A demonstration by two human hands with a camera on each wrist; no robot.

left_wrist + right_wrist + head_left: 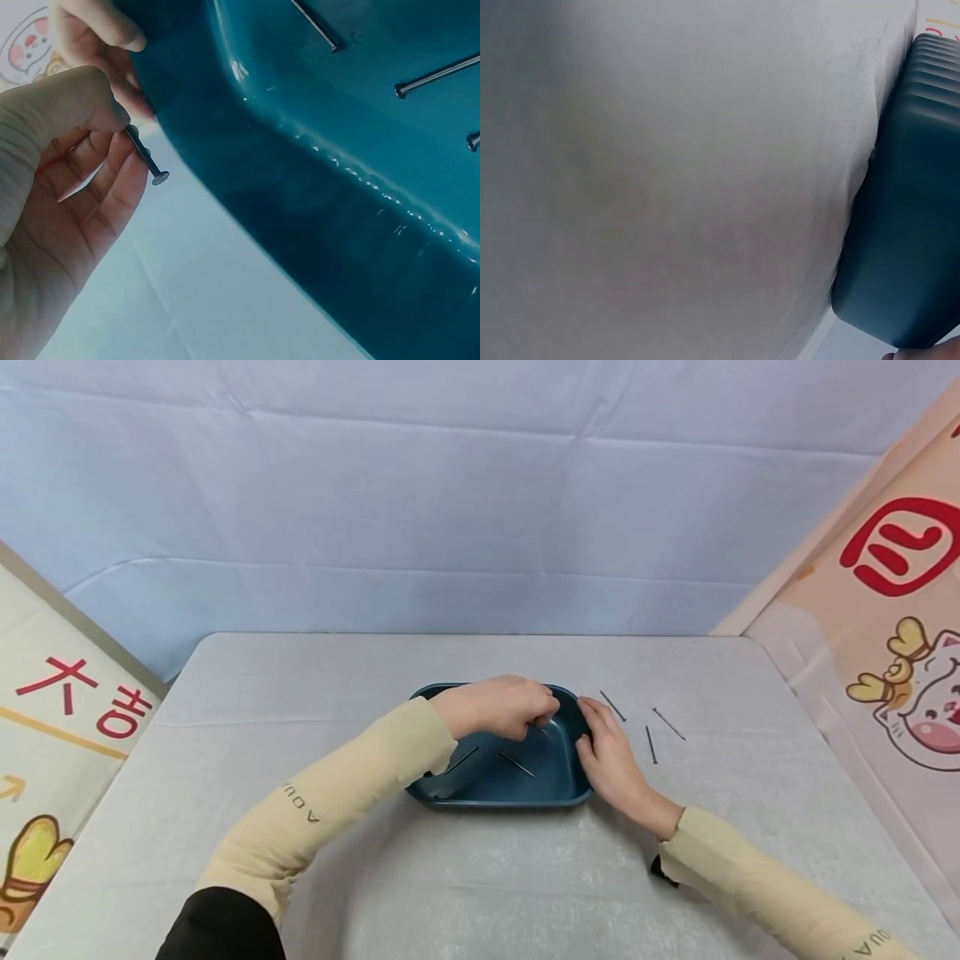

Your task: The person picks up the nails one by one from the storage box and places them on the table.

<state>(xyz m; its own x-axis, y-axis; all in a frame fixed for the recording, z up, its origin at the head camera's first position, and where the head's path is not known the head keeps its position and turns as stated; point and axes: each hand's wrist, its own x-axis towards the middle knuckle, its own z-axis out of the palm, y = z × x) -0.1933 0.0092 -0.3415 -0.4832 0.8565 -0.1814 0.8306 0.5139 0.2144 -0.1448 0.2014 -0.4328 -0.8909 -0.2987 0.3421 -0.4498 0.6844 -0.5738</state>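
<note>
A dark teal tray (495, 804) sits on the table, with nails such as this one (517, 766) lying on its floor. Over its right half, my left hand (504, 706) pinches a nail (147, 156) between thumb and fingers, the flat head pointing away from the palm in the left wrist view. My right hand (615, 760) holds the tray's right end, thumb at the rim and fingers along the outside. In the right wrist view the tray's outer wall (900, 217) shows, with a bit of fingers (930, 352) at its lower edge.
Three nails lie loose on the grey-white tabletop right of the tray, one near the rim (612, 706), one farther right (668, 724), one nearer me (651, 745). A pale cloth wall (465, 510) stands behind the table, with printed panels (900, 635) at the sides.
</note>
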